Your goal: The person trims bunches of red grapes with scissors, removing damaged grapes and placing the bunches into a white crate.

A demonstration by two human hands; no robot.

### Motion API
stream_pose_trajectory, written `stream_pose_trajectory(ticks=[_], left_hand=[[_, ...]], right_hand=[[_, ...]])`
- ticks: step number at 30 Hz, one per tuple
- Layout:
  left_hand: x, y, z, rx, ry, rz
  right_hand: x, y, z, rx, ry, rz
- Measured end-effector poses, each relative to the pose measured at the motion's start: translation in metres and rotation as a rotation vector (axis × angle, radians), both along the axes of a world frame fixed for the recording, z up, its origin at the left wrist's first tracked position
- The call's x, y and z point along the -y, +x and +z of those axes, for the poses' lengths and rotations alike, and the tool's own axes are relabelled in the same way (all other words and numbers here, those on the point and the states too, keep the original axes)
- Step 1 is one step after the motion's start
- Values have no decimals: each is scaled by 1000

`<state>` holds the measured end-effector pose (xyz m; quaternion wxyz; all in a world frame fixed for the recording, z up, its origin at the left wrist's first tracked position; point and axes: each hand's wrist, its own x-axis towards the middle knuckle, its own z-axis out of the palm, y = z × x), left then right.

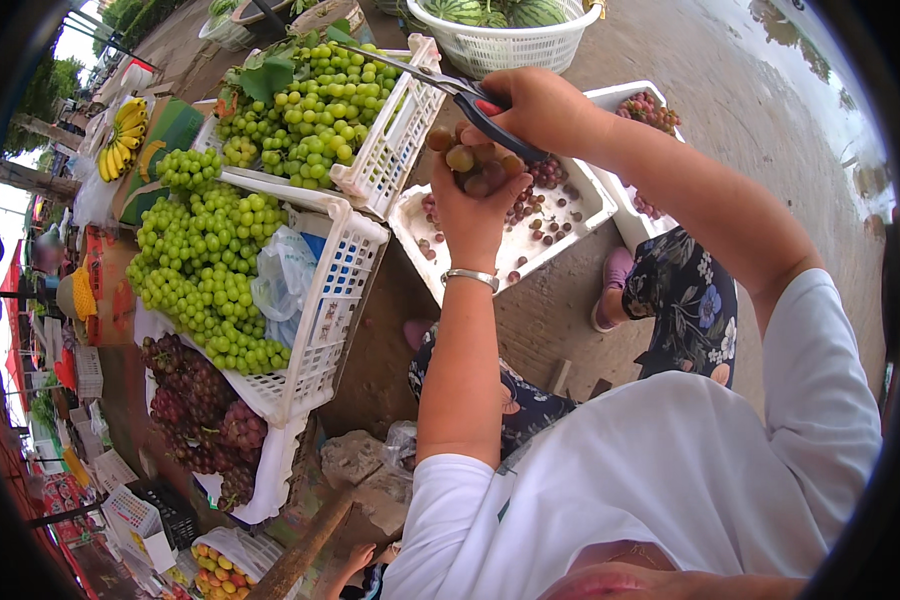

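Observation:
A small bunch of brownish-red grapes point(483, 166) rests in my left hand point(471, 217), which wears a silver bangle; the fingers curl around it. My right hand point(544, 112) grips scissors with black-and-red handles point(487, 124), their long blades pointing to the upper left over the green grapes. The right fingertips are close to the bunch; whether they touch it, I cannot tell. Beneath both hands is a white foam box point(570, 247) with loose red grapes and small bunches. Left of it, white plastic crates point(379, 161) hold green grapes point(319, 112).
Dark red grapes point(202, 412) fill a box at lower left. A white basket of watermelons point(510, 45) stands at the top, another foam box point(630, 187) at the right. Bananas point(124, 139) lie at far left. Part of another person point(356, 562) shows at the bottom.

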<state>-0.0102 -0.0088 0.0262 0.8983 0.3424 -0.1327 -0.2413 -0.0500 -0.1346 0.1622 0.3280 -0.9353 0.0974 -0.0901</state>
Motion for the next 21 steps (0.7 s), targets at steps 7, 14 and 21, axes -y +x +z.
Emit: stream_pose_trajectory(ticks=[7, 14, 21], left_hand=[[-18, 2, 5, 725, 832, 521], [-19, 8, 12, 911, 1073, 759], [-24, 6, 15, 921, 901, 707]], right_hand=[[-8, 16, 9, -149, -16, 15], [27, 34, -34, 31, 296, 75], [30, 47, -10, -12, 408, 65]])
